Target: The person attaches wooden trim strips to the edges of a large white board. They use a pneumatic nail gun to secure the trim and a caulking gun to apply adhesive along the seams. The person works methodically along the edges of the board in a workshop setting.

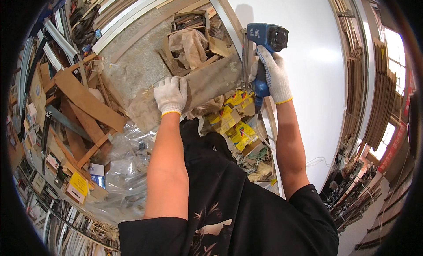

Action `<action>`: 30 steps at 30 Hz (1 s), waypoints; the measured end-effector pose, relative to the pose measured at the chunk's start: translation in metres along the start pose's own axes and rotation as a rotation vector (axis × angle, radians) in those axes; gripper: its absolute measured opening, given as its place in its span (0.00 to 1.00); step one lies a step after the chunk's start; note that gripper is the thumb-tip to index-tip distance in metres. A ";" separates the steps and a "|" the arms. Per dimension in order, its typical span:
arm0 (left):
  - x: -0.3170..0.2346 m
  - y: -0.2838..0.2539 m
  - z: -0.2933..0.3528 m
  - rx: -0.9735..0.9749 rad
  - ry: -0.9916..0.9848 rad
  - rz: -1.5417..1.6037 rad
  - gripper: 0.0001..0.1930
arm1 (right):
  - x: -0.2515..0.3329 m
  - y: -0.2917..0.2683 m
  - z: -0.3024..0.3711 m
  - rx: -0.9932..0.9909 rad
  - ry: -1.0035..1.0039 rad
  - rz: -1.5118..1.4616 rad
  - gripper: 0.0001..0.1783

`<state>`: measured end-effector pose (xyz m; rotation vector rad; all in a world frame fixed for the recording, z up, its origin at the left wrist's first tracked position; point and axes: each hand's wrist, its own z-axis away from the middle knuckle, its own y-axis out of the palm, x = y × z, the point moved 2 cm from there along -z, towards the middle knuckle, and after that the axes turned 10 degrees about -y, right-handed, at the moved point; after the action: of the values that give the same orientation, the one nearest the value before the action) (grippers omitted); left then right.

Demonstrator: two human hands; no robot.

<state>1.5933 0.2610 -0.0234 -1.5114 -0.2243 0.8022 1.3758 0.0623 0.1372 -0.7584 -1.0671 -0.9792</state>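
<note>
My right hand point(276, 75), in a white knit glove, is wrapped round the handle of a blue nail gun point(264, 36). Its dark head points up, and a pale hose point(263, 133) runs down from near the lower end of the handle. The nail gun is beside the metal-edged rim of a large white panel point(313, 75). To the left, my gloved left hand point(171, 95) is closed over a dusty, worn board point(212, 80), its fingers curled at the far edge. The board slants up to the right toward the panel's edge; my fingertips are partly hidden.
Beyond the board stands an open cardboard box point(188, 48) with crumpled brown material. Yellow packages point(240, 135) lie below the panel's left edge. Wood scraps point(90, 106) and clear plastic sheeting point(130, 168) crowd the left side. Stacked strips point(382, 93) lean at the right.
</note>
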 end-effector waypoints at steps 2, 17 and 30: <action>-0.001 -0.002 0.000 0.026 -0.016 -0.021 0.15 | 0.001 0.003 -0.006 -0.001 0.003 0.009 0.23; -0.001 0.000 0.001 0.076 -0.049 -0.006 0.15 | 0.016 0.027 -0.048 -0.027 0.035 0.087 0.23; -0.003 -0.002 0.000 0.125 -0.068 -0.029 0.16 | 0.030 0.042 -0.081 0.014 -0.012 0.095 0.23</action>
<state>1.5922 0.2595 -0.0202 -1.3623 -0.2412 0.8302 1.4480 -0.0008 0.1377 -0.7972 -1.0387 -0.8865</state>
